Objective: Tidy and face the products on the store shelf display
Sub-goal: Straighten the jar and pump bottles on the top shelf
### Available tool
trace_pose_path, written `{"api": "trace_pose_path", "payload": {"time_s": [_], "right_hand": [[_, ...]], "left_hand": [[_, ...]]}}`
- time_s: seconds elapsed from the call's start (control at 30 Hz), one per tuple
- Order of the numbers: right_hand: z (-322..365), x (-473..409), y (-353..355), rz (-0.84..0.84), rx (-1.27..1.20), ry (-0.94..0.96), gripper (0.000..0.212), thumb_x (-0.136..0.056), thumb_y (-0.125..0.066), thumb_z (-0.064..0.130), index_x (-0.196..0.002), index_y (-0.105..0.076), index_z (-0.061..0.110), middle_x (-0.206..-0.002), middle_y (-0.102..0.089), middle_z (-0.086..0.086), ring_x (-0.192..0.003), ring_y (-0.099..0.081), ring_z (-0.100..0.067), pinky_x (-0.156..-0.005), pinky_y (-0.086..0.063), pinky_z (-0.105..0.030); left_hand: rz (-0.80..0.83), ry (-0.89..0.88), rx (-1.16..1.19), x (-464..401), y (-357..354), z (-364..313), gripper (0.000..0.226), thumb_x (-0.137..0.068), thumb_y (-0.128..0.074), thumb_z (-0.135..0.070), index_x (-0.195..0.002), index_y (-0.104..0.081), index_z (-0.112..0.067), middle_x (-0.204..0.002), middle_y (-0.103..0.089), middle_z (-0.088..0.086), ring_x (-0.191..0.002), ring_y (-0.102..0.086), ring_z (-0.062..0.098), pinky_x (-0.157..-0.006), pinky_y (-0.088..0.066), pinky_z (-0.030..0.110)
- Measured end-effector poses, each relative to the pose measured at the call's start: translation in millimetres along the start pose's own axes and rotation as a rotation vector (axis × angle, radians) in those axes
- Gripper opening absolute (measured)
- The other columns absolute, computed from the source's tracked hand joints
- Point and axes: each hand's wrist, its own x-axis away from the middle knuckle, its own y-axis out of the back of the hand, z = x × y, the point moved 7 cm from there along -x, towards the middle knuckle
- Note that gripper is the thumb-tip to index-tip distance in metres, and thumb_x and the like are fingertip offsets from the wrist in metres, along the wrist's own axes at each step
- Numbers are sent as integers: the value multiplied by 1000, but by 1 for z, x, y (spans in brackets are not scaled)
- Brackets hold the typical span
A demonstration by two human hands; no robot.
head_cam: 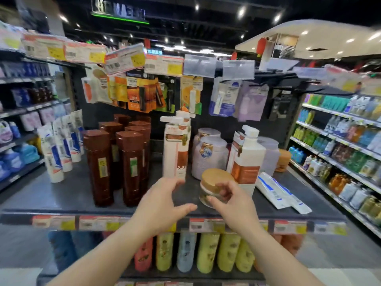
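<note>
Low centre of the frame, both hands reach over the front edge of the dark shelf (61, 195). The right hand (231, 200) grasps a small jar (214, 187) with a tan lid, its fingers (224, 187) curled round the glass body; the jar sits near the shelf's front, just right of centre. The left hand (162, 200) hovers released, fingers spread, just below a tall white carton (177, 147). Brown bottles (115, 159) stand to the left, a white pump bottle (247, 159) right behind the jar.
</note>
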Motion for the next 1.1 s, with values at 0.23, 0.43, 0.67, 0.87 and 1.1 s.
{"api": "trace_pose_path", "payload": {"time_s": [0.23, 0.43, 0.67, 0.87, 1.1], "right_hand": [[-44, -4, 36, 58, 82, 2, 42, -75, -78, 34, -104, -49, 43, -101, -55, 21, -95, -54, 1, -74, -40, -14], [-64, -11, 43, 82, 76, -44, 51, -76, -76, 34, -121, -53, 33, -115, -57, 14, -102, -53, -1, -84, -42, -18], [-57, -11, 33, 123, 32, -74, 70, -78, -75, 35, -139, -41, 31, -125, -56, 13, -112, -53, -4, -91, -45, -22], [-36, -3, 48, 227, -74, 77, 82, -69, -80, 38, -138, -35, 42, -128, -52, 25, -118, -49, 5, -95, -43, -17], [-86, -17, 123, 214, -64, 43, 75, -65, -83, 31, -124, -40, 49, -107, -59, 28, -93, -59, 6, -74, -47, -10]], "left_hand": [[104, 180, 94, -60, -75, -20, 112, -59, -84, -54, -148, -24, -20, -149, -35, 2, -136, -34, 18, -112, -32, 36], [146, 245, 186, -68, -101, -17, 119, -58, -84, -52, -150, -13, -27, -148, -37, -1, -132, -40, 17, -104, -35, 30], [70, 173, 262, -57, -77, -21, 112, -53, -85, -55, -145, -25, -35, -140, -45, -11, -122, -45, 9, -99, -39, 27], [95, 80, 253, -33, -61, -66, 109, -52, -87, -51, -143, -26, -41, -118, -43, -30, -113, -45, -3, -91, -36, 18], [128, -2, 248, -56, -115, -138, 101, -56, -83, -55, -139, -26, -45, -102, -43, -37, -106, -46, -5, -82, -37, 16]]}}
